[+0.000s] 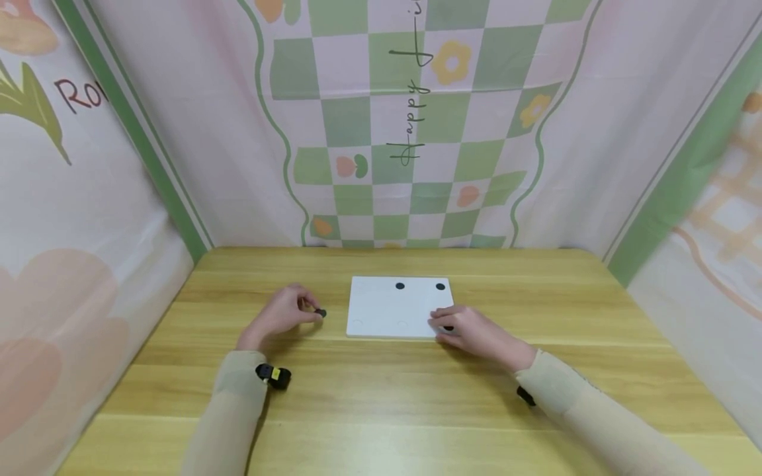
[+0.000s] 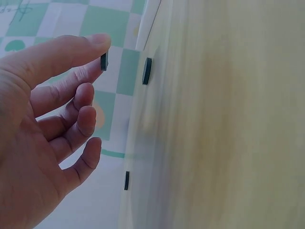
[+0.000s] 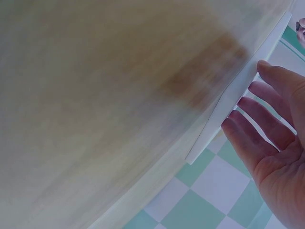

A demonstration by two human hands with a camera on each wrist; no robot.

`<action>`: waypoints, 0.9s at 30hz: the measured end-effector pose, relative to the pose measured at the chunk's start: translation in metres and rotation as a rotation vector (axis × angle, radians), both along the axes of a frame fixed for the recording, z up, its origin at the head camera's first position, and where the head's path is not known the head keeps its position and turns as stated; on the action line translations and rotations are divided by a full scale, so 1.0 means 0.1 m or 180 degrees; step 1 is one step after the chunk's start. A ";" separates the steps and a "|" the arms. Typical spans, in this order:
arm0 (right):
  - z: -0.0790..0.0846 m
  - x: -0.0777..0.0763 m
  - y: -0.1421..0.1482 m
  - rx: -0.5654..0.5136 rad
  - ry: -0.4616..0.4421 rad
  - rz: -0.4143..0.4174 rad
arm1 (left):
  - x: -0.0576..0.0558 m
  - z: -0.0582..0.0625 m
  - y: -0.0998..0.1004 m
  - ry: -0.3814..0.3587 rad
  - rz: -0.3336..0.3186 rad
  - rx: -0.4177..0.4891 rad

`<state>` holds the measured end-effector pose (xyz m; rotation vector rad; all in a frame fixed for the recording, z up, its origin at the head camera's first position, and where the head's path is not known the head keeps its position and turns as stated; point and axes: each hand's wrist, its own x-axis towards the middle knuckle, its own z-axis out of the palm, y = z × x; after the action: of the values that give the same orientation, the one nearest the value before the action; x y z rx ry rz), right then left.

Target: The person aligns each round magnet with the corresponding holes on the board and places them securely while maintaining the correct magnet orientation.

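Note:
My left hand pinches a small black disc between thumb and index finger, raised left of the white board. In the left wrist view its other fingers are loosely bent. Two more black discs appear beyond that hand, a nearer disc and a farther disc. My right hand rests on the board's right end, fingertips touching its surface, partly covering a black disc. Along the board's far side lie two others, a middle disc and a corner disc. Faint circle outlines mark its near side.
The board lies flat on a wooden table. Behind stands a patterned cloth backdrop with green and white checks, and further printed cloth closes off both sides. Each sleeved wrist wears a black device, such as the left strap unit.

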<state>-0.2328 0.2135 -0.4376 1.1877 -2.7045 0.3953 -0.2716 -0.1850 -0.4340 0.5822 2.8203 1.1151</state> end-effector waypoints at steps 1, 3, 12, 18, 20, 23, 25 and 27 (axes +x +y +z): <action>0.00 0.00 0.00 -0.0002 -0.0018 -0.0008 | 0.00 0.00 0.01 -0.0004 -0.0006 0.0001; 0.01 0.00 0.00 0.0000 -0.0045 -0.0014 | 0.00 0.00 0.04 -0.0007 -0.0013 -0.0004; 0.01 0.01 0.00 -0.0019 -0.0067 -0.0018 | -0.02 0.00 0.18 -0.0075 -0.0125 0.0051; 0.02 0.01 -0.01 -0.0008 -0.0102 -0.0015 | -0.04 0.00 0.29 -0.0083 -0.0150 0.0002; 0.02 0.01 -0.01 -0.0003 -0.0112 -0.0011 | -0.04 0.01 0.32 -0.0065 -0.0170 -0.0013; 0.02 0.01 -0.01 0.0002 -0.0124 -0.0013 | -0.03 0.03 0.37 -0.0051 -0.0210 -0.0003; 0.02 0.01 -0.01 0.0004 -0.0126 -0.0014 | -0.04 0.03 0.40 -0.0049 -0.0238 0.0024; 0.02 0.01 -0.01 0.0003 -0.0126 -0.0009 | -0.04 0.03 0.43 -0.0048 -0.0257 0.0026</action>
<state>-0.2316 0.2125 -0.4355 1.1887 -2.7396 0.4216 -0.2760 -0.1419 -0.4307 0.6787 2.7541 1.1127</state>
